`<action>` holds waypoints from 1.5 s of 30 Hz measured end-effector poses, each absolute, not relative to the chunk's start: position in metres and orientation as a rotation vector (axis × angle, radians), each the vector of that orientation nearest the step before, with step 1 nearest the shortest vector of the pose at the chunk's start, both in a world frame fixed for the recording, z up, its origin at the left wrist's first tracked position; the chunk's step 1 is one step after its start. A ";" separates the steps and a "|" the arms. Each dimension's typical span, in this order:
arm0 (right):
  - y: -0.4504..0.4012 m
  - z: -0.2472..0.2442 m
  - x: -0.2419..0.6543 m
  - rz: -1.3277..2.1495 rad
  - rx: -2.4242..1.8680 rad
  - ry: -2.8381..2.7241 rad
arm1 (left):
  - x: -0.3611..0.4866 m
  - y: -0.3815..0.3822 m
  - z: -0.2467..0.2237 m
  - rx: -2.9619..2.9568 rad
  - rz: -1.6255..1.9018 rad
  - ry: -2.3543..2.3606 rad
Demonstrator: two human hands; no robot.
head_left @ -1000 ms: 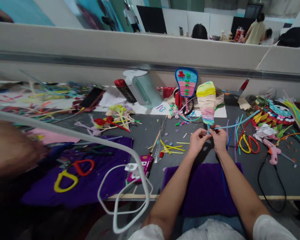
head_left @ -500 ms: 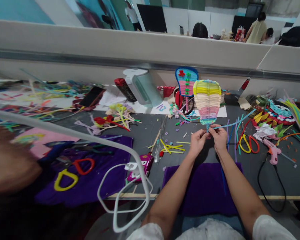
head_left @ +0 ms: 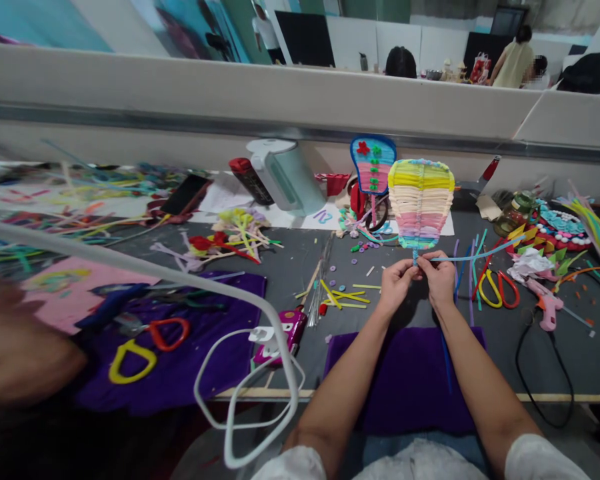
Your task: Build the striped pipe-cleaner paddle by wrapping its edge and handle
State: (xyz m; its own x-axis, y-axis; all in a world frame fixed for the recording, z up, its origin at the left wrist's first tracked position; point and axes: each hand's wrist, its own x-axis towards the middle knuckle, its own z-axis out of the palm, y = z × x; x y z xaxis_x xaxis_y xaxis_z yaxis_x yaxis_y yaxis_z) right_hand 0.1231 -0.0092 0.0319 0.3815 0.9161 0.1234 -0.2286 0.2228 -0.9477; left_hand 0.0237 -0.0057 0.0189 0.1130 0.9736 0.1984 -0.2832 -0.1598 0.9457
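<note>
Both hands meet on the short handle of a fan-shaped piece (head_left: 421, 203) made of pipe cleaners, striped yellow, cream, pink and blue, held upright above the table. My left hand (head_left: 398, 281) pinches the base of the handle. My right hand (head_left: 437, 275) is closed at the same spot, its fingertips on the blue wrapping. From there a loose blue pipe cleaner (head_left: 490, 253) runs out to the right. The exact grip of the fingertips is partly hidden. Behind the piece stands a similar blue and pink fan (head_left: 373, 167) with a red flower.
To the right lie scissors (head_left: 509, 290) and a pink glue gun (head_left: 547, 307). A purple cloth (head_left: 405, 380) lies beneath my forearms. At the left are a kettle (head_left: 287, 177), a power strip (head_left: 286, 337), a white cable (head_left: 230, 287) and another person's arm (head_left: 25, 347).
The fan-shaped piece has turned to face me more squarely. The loose blue pipe cleaner now sits lower near its far end. The other person's arm at the left has shifted slightly.
</note>
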 end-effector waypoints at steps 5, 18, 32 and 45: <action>-0.007 0.030 0.125 0.926 -0.983 -0.819 | 0.022 -0.006 0.019 1.216 1.341 0.820; -0.008 0.039 0.128 1.138 -0.853 -0.759 | 0.020 -0.008 0.021 1.161 1.313 0.702; -0.010 0.037 0.137 1.229 -0.854 -0.970 | 0.009 -0.003 0.020 1.265 1.116 0.636; -0.009 0.033 0.130 0.975 -1.043 -0.998 | 0.017 0.002 0.009 1.256 1.339 0.941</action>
State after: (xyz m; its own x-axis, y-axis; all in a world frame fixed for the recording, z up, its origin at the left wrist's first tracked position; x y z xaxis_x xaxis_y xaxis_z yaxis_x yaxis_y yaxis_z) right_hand 0.1304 -0.0092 0.0327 0.2493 0.9530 0.1720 -0.1503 0.2135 -0.9653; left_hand 0.0169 0.0018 0.0092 0.0734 0.9809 0.1802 -0.1632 -0.1664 0.9725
